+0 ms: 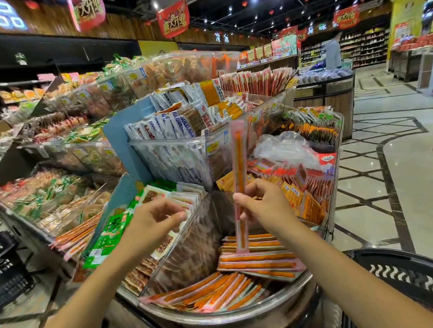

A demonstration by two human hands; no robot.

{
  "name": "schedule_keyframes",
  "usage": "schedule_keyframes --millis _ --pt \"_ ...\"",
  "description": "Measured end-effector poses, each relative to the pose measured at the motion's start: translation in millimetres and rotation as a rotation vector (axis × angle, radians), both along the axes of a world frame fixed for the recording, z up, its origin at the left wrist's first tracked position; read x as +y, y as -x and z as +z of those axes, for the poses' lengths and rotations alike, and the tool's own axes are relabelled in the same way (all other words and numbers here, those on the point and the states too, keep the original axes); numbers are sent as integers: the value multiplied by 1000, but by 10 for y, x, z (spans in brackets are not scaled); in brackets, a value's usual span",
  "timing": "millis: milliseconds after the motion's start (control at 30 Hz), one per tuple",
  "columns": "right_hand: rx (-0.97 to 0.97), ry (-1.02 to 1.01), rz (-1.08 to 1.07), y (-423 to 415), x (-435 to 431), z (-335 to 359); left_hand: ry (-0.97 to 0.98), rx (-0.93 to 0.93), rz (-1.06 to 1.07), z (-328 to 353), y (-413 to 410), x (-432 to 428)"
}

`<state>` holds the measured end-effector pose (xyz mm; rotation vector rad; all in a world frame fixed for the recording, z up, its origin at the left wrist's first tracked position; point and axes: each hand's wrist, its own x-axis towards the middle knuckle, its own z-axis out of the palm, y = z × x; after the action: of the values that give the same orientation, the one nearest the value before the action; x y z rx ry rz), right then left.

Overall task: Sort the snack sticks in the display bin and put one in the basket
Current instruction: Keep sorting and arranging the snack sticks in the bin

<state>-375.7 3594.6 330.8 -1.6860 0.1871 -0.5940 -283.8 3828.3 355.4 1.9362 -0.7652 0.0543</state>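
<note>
Supermarket shelving packed with bagged snacks fills the left and far side. Near centre, a clear display bin (180, 253) holds piled orange snack sticks (258, 262). Above it the right hand (263, 205) grips one snack stick (238, 149) upright by its lower part. The left hand (155, 220) hovers just left, fingers loosely curled, holding nothing. A black basket (410, 275) sits near right.

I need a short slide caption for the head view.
Right hand holds one snack stick upright over the display bin, left hand nearby, empty.
</note>
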Motion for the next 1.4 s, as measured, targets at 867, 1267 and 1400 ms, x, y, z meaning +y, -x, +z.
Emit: schedule_keyframes --millis 867,1267,1400 --pt "47 216 -301 257 -528 -406 -743 -454 93 -946 -70 -546" --pt "208 962 -300 609 -820 -511 -875 -498 135 -1122 -339 -1227" --pt "211 1126 -342 617 -885 -562 -849 -463 120 -1183 -409 -1353"
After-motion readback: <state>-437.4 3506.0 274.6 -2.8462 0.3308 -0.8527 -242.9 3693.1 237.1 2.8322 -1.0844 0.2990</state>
